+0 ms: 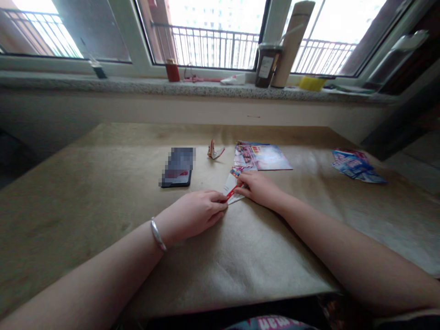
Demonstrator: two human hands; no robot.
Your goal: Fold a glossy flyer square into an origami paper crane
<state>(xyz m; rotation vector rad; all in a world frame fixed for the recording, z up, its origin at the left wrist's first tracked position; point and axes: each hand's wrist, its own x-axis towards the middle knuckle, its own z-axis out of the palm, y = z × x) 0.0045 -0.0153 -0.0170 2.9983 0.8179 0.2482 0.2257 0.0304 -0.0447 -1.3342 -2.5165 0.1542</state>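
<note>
Pinches folded paper slip (228, 183) between thumb and fingers of right hand (260, 187); touches its red edge with left hand (196, 210), can't tell if gripping. Has slip between both hands on brown table (103, 192), near smartphone (178, 167), printed leaflets (271, 157).

Homelike room with cluttered windowsill (134, 87)

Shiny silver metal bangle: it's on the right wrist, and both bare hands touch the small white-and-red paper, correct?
Wrong wrist: the head view shows the shiny silver metal bangle at the wrist of the bare left hand. That hand and the bare right hand do both touch the white-and-red paper.
</note>
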